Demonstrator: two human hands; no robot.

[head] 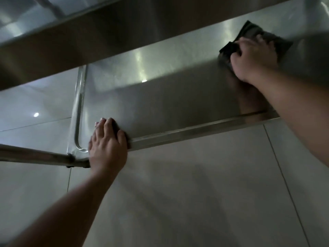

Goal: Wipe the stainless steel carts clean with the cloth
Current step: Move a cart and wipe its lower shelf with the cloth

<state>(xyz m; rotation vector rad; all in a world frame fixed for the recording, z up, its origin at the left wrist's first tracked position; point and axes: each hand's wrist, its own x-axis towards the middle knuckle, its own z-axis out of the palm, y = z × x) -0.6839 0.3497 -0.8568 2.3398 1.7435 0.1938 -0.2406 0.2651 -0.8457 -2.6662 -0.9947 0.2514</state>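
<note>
Item: dark grey folded wiping cloth (pixel 249 40), lying on the lower brushed stainless steel shelf (pixel 178 97) of the cart, at its far right end, under the upper steel shelf (pixel 89 41).

Holder: right hand (pixel 254 59), fingers curled over the cloth's near edge and bunching it, palm bearing down. Cloth spread mostly beyond and to the left of the knuckles.

Support: left hand (pixel 106 145), fingers straight and relaxed, laid flat over the shelf's near left corner, thumb along the front rim; nothing gripped.

Key relation: shelf's long axis runs left to right across the view; unwiped stretch appears to lie leftward from the cloth, between the two hands. Right hand alone on the cloth, left hand well apart from it. Likely stroke: a pull leftward along that axis.

Surface: smooth, reflective, streaked with glare.

Surroundings: rounded steel tube frame (pixel 78 107) at the left corner, horizontal bar (pixel 35 155) below; pale glossy floor tiles (pixel 195 193) with thin joints; dim lighting.
</note>
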